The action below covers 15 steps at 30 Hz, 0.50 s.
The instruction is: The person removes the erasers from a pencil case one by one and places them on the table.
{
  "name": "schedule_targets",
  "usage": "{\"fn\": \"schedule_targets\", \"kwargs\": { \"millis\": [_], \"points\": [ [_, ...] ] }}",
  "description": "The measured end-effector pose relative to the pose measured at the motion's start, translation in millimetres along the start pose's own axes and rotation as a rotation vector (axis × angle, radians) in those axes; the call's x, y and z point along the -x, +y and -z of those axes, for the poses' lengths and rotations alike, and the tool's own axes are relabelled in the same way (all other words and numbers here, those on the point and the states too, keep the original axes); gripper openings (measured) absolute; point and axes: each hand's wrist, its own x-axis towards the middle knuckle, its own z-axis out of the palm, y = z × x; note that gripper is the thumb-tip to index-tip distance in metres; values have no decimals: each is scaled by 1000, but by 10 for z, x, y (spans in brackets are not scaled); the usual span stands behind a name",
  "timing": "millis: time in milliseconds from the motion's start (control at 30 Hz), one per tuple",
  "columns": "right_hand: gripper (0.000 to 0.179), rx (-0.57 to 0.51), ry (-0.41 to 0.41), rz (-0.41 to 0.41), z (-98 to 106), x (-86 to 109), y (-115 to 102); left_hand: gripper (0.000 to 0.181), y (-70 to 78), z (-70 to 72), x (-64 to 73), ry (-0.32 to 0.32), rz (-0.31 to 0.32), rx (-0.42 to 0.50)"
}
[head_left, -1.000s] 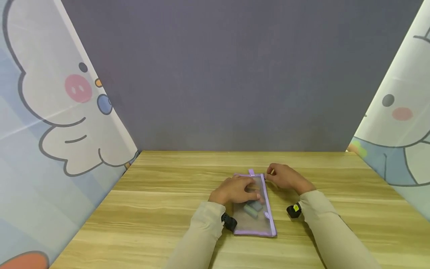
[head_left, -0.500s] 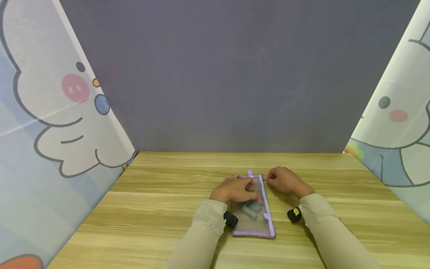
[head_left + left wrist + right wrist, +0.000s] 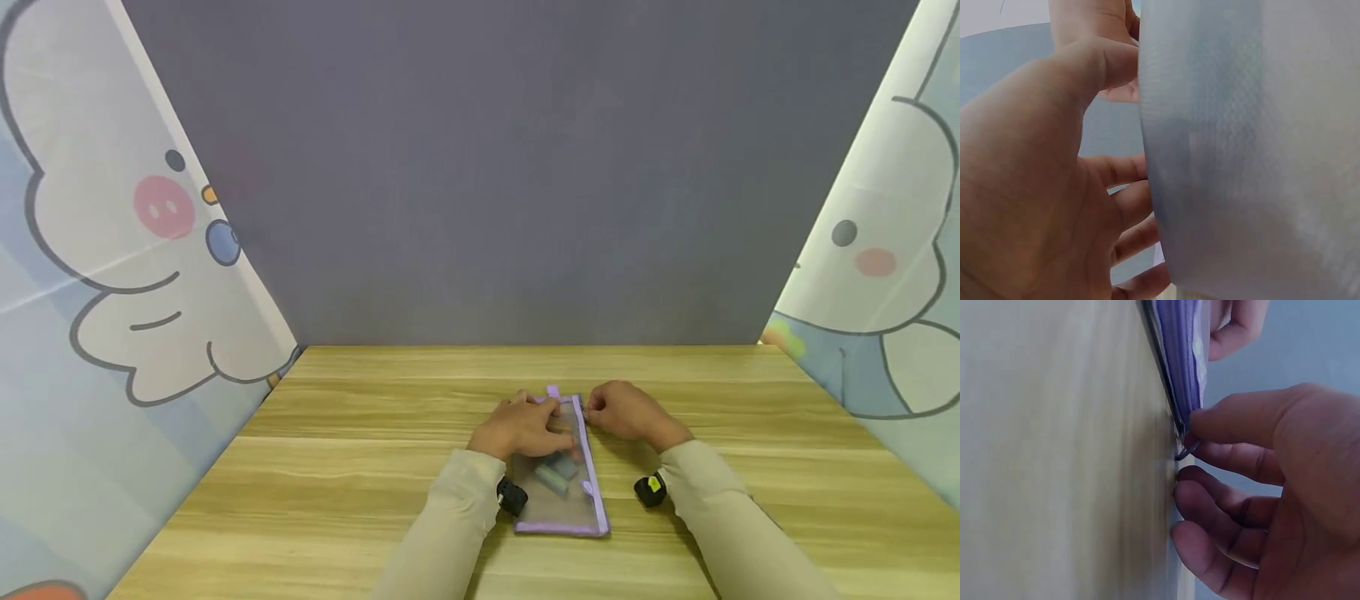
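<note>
A see-through zipper pouch [image 3: 551, 508] with purple edging lies on the table. Several small items show dimly through it, among them a pale greenish block [image 3: 552, 479]. My left hand [image 3: 522, 427] rests on the pouch's far half with its fingers spread, and thumb and fingertips touch the sheet [image 3: 1247, 156] in the left wrist view. At the far right corner, my right hand [image 3: 626, 410] pinches a small dark zipper pull [image 3: 1186, 450] between thumb and forefinger, beside the zipper edge [image 3: 1179, 356]. Its other fingers curl loosely below. The exact grip is partly hidden by the fingertips.
The wood-grain table [image 3: 360, 467] spreads around the pouch. A grey panel [image 3: 480, 167] rises at its back edge. Cartoon-printed sheets stand at the left [image 3: 112, 333] and right [image 3: 892, 292]. A purple loop tab [image 3: 552, 391] sticks out beyond the pouch's far edge.
My right hand has moved slightly toward me along the pouch's zipper side, its fingers drawn closer together at the pull. The left hand stays on the pouch. The head view has shifted slightly.
</note>
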Motion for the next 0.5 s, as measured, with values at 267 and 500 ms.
{"fn": "schedule_targets", "kwargs": {
  "millis": [267, 500],
  "points": [
    [16, 19, 4, 13, -19, -13, 7, 64, 2, 50, -31, 2, -43, -53],
    [18, 9, 30, 27, -57, -7, 30, 67, 10, 27, -33, -21, -14, -44]
  ]
}}
